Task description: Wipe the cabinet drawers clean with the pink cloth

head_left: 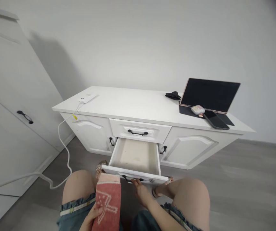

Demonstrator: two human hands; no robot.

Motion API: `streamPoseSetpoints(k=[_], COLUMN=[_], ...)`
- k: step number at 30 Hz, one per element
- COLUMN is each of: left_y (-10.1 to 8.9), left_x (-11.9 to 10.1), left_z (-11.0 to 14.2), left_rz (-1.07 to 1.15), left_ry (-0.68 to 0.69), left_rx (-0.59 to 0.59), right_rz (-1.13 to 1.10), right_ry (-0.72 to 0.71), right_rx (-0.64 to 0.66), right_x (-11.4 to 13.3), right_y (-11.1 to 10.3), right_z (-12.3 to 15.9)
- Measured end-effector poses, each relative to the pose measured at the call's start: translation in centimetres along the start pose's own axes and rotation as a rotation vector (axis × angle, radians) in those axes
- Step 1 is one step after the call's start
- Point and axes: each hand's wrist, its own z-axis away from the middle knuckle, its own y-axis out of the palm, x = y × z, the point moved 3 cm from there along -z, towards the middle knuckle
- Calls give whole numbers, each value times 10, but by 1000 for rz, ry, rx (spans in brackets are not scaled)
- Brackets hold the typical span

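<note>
A folded red towel [112, 195] with a pale pattern and a light band at its top is gripped by my left hand [94, 214], low in the view over my lap. My right hand [141, 192] has its fingers at the black handle [128, 179] of the lower drawer. That drawer [138, 155] is pulled out from the white cabinet, and its pale bottom shows. Above it, the upper drawer [140, 130] is closed.
On the cabinet top [133, 102] are a propped tablet [210, 94], a phone [216, 119], a small patterned case [198, 110], a black hair clip [173, 95] and a white power strip [88, 98]. Its cord [66, 150] hangs down left, before a tall wardrobe [14, 106]. My knees flank the drawer.
</note>
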Motion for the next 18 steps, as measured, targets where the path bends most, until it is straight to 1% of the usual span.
streamPoseSetpoints(k=[1,3,5,8,11,14,16,18], left_y=[-1,-2,1,16,42,68,83,97], left_x=[2,2,-6,-27,-54,-81,-96,-105], left_z=[-6,-19,-34,-57,-83,-114,-137,-160], left_rz=[44,37,-6,-106,-256,-433,-615,-837], left_ry=[-42,-80,-38,29,76,213,359,506], left_rx=[-27,-55,-53,35,149,167,150,147], right_rz=[46,143,209,283,335,362,330,276], right_ry=[-8,-9,0,-11,-42,-52,-50,-44], right_rx=[18,53,75,90,73,37,66,118], right_x=[0,0,1,4,5,3,2,2], right_y=[-2,-4,-4,2,11,13,11,6], right_z=[-1,-6,-13,-23,-24,-21,-20,-22])
